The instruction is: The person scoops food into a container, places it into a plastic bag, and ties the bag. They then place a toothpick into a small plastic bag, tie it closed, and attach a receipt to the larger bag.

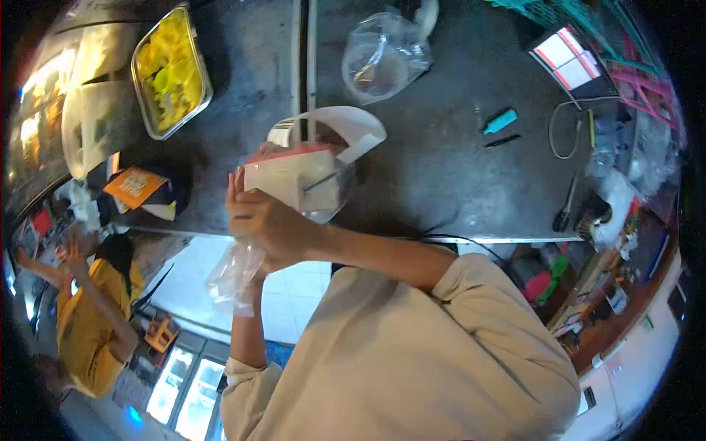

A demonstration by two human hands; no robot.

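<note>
A clear plastic bag [237, 273] holds a white box with a red edge [283, 175] on the dark table. Its gathered neck hangs out past my hands, over the table's near edge. My right hand [259, 224] is closed round the gathered plastic beside the box, fingers bent. Mostly covered by the right one, my left hand [273, 256] is closed at the same gathered part; its fingers are largely hidden. A curled white paper strip [349, 125] stands up behind the box.
A foil tray of yellow food [202, 103] lies at the far left, near an orange packet [135, 187]. Another clear bag [386, 59] sits at the back. A turquoise marker [501, 121] and a black pen [503, 140] lie to the right. A person in yellow [92, 323] is at the left.
</note>
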